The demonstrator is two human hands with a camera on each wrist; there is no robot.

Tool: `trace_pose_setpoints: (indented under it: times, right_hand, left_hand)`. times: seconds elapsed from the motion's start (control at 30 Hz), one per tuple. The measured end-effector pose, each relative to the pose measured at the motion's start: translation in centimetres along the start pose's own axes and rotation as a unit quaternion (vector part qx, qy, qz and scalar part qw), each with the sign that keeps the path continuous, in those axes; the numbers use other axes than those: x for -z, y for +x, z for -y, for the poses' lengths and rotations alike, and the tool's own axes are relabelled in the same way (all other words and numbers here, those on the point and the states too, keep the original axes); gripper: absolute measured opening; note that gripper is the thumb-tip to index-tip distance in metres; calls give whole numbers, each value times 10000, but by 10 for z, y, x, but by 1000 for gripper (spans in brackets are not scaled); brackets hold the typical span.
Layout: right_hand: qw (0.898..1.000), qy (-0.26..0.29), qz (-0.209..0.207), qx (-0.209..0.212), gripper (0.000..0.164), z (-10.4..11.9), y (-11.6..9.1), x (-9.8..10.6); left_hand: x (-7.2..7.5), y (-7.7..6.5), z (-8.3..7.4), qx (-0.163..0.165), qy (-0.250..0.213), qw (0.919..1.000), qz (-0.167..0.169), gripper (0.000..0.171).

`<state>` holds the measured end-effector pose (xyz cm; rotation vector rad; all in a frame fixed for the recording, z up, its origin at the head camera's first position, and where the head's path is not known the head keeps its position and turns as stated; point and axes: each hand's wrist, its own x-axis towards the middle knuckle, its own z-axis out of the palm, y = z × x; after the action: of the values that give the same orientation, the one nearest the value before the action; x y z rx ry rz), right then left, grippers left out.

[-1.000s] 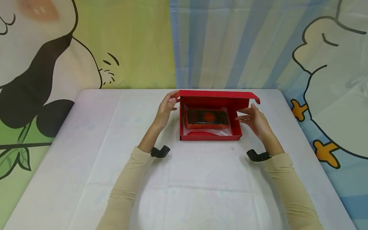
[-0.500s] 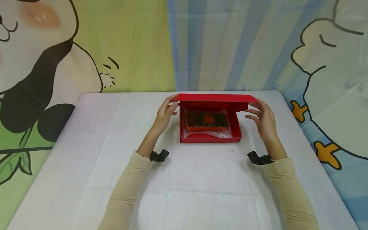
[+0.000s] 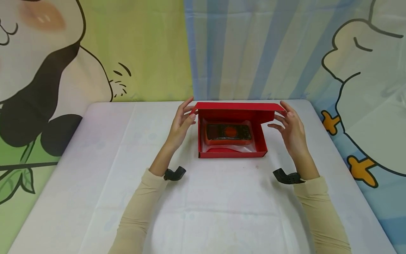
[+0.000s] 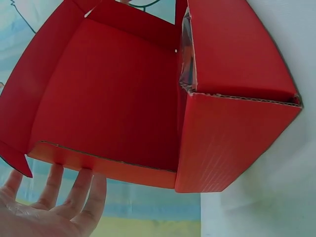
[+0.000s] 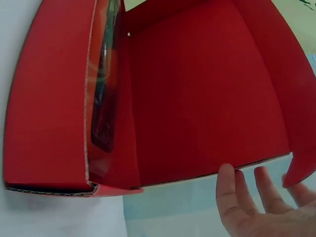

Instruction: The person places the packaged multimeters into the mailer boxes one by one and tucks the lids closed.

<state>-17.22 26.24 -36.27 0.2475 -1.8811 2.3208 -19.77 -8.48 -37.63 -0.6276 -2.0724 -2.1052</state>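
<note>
A red cardboard box [image 3: 233,154] stands on the table with its lid [image 3: 238,106] raised and tilted forward over it. Inside lies an orange and black multimeter [image 3: 229,132] with a round dial, wrapped in clear plastic. My left hand [image 3: 179,127] is at the lid's left side, its fingertips [image 4: 85,174] touching the side flap from outside, fingers fairly straight. At the other end, my right hand [image 3: 292,131] touches the lid's right edge with fingertips [image 5: 226,173], fingers spread and slightly bent. In the right wrist view, the multimeter [image 5: 103,118] shows partly behind the box wall.
A white cloth covers the table [image 3: 228,218], and the box sits near its far edge. Behind hangs a printed curtain [image 3: 247,49] with cartoon figures. Each wrist carries a black camera mount [image 3: 175,173].
My right hand has moved from the box's right wall up and outward to the lid's right edge. The lid's drooping right corner flap has moved. My left hand's upper finger now points further up.
</note>
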Motion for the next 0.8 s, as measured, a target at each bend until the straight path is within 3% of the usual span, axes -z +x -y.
trace_pose_setpoints:
  times: [0.2, 0.33, 0.57, 0.8]
  right_hand:
    - [9984, -353, 448, 0, 51, 3, -3, 2]
    - [9978, -429, 509, -18, 49, 3, -4, 3]
    - [9983, -249, 522, -66, 52, 2, -6, 3]
    - [9965, -440, 713, -74, 57, 2, -6, 2]
  left_hand:
    - [0, -2, -3, 26, 116, 9999, -5, 63]
    - [-1, -2, -3, -7, 359, 9994, -22, 68]
    - [-2, -3, -1, -48, 766, 9971, -7, 56]
    - [-3, -3, 0, -112, 917, 9957, -47, 63]
